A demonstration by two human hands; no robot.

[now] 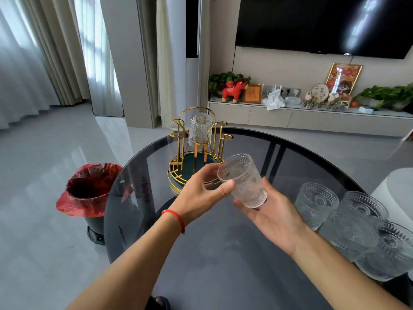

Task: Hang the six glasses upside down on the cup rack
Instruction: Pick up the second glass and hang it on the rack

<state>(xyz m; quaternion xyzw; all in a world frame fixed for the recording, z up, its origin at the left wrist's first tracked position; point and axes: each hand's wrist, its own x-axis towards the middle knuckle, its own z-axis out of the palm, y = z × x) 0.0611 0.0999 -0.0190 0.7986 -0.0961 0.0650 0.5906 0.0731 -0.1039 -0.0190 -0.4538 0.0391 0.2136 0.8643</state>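
Observation:
A gold wire cup rack [178, 153] with a green base stands at the far side of the round dark glass table [223, 253]. One clear patterned glass [200, 128] hangs upside down on a rear peg. In front of the rack a second glass [242, 180] is held tilted in the air, its mouth facing up and left. My left hand [201, 195] grips its rim with thumb and fingers. My right hand [272, 211] cups its base from below, palm up. Several more glasses [348, 222] stand upright in a cluster at the table's right edge.
A bin lined with a red bag [89, 189] stands on the floor left of the table. A white rounded seat [395, 186] is at the right. Behind the table are a low TV cabinet [312, 117] and a wall television.

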